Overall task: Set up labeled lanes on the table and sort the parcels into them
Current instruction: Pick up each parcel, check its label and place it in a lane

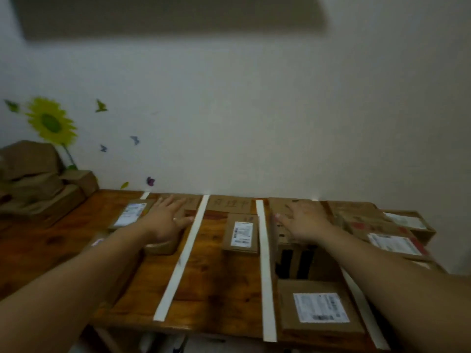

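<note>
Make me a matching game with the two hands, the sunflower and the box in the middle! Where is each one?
Things: 1 left hand; 2 right hand; 3 sunflower sticker; 4 middle box.
Places: A on the wall; B between two white tape strips; C over the tall box with black print; D over a brown box left of both strips.
Pairs: 1-D, 2-C, 3-A, 4-B.

Both open hands, left hand (165,220) and right hand (304,220), rest on parcels.
</note>
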Motion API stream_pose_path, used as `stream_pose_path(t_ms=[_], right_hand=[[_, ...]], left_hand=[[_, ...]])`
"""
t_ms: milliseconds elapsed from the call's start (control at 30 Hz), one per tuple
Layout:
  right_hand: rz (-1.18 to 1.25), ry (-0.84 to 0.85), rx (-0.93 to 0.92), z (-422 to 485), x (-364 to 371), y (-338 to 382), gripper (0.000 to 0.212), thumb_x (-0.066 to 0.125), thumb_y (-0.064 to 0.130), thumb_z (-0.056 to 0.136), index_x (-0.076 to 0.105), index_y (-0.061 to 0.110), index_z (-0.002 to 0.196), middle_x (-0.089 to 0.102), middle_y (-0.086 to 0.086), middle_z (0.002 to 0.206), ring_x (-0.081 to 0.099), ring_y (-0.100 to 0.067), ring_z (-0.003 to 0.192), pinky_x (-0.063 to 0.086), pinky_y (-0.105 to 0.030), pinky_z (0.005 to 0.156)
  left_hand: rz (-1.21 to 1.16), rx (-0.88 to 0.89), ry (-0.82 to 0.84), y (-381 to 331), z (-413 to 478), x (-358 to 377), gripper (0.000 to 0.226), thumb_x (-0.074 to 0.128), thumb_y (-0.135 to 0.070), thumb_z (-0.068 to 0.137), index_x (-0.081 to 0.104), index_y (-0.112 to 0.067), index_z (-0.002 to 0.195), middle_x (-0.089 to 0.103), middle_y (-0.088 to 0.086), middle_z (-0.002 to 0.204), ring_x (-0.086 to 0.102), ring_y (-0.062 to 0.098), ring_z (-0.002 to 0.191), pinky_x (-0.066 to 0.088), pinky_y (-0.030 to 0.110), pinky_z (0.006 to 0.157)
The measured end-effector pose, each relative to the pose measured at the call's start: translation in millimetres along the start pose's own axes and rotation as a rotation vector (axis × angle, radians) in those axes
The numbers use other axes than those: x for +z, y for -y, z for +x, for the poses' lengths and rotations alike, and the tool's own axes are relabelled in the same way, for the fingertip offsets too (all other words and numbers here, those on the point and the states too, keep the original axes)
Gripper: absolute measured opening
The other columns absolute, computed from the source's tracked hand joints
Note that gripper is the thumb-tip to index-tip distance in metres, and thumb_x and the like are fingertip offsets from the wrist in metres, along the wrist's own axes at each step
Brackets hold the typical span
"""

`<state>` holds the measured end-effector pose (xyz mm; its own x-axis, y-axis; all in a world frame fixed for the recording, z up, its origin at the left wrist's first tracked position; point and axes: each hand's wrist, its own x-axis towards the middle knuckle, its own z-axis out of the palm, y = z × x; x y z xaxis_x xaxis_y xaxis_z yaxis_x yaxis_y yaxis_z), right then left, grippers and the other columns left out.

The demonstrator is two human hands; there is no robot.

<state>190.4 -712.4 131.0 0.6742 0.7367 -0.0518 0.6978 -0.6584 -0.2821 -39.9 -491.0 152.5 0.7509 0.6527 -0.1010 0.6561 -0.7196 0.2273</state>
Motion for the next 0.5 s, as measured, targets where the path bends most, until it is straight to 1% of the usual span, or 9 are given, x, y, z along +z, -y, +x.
stream_pose_path(t_ms=[133, 200, 300, 367, 500], right_hand=[[-0.011, 0.066, -0.134, 42.5, 24.3, 88.5, 0.068, 0.034, 0.059, 0.095, 0.031, 0.018, 0.148, 0.033, -0.010, 0.152, 0.033, -0.029, 0.138, 0.029, -0.039, 0.111], [-0.013, 0.095, -0.204, 67.2, 40.0, 133.7, 0.068, 0.034, 0.059, 0.095, 0.030, 0.018, 0.148, 0.034, -0.011, 0.150, 0.034, -0.030, 0.136, 0.030, -0.040, 0.111], [-0.018, 0.119, -0.306, 107.9, 66.2, 201.9, 0.068, 0.035, 0.060, 0.094, 0.033, 0.018, 0.147, 0.037, -0.011, 0.148, 0.037, -0.030, 0.134, 0.033, -0.040, 0.110], [-0.007, 0.131, -0.361, 135.4, 81.6, 248.1, 0.067, 0.037, 0.059, 0.094, 0.036, 0.016, 0.145, 0.038, -0.012, 0.147, 0.037, -0.031, 0.133, 0.032, -0.040, 0.110], [0.047, 0.173, -0.461, 189.2, 105.2, 342.0, 0.066, 0.039, 0.057, 0.094, 0.032, 0.016, 0.146, 0.036, -0.012, 0.148, 0.035, -0.031, 0.135, 0.030, -0.039, 0.111]], left_hand=[[-0.071, -0.113, -0.038, 78.2, -13.9, -16.1, 0.065, 0.042, -0.044, 0.097, 0.016, -0.020, 0.151, 0.006, 0.007, 0.159, -0.003, 0.023, 0.146, 0.000, 0.034, 0.116], [-0.077, -0.186, -0.042, 120.9, -15.8, -21.5, 0.066, 0.040, -0.047, 0.096, 0.014, -0.020, 0.151, 0.005, 0.007, 0.159, -0.005, 0.023, 0.146, -0.001, 0.034, 0.116], [-0.059, -0.326, -0.017, 191.5, -9.6, -29.8, 0.071, 0.040, -0.054, 0.093, 0.013, -0.023, 0.151, 0.003, 0.009, 0.159, -0.005, 0.025, 0.146, 0.001, 0.036, 0.117], [-0.070, -0.417, -0.018, 236.1, -1.2, -41.8, 0.072, 0.041, -0.056, 0.092, 0.013, -0.027, 0.151, 0.002, 0.006, 0.160, -0.006, 0.026, 0.146, 0.003, 0.041, 0.118], [-0.101, -0.537, -0.059, 313.2, 14.0, -77.6, 0.072, 0.042, -0.057, 0.091, 0.011, -0.029, 0.151, 0.000, 0.002, 0.160, -0.007, 0.027, 0.146, 0.007, 0.045, 0.117]])
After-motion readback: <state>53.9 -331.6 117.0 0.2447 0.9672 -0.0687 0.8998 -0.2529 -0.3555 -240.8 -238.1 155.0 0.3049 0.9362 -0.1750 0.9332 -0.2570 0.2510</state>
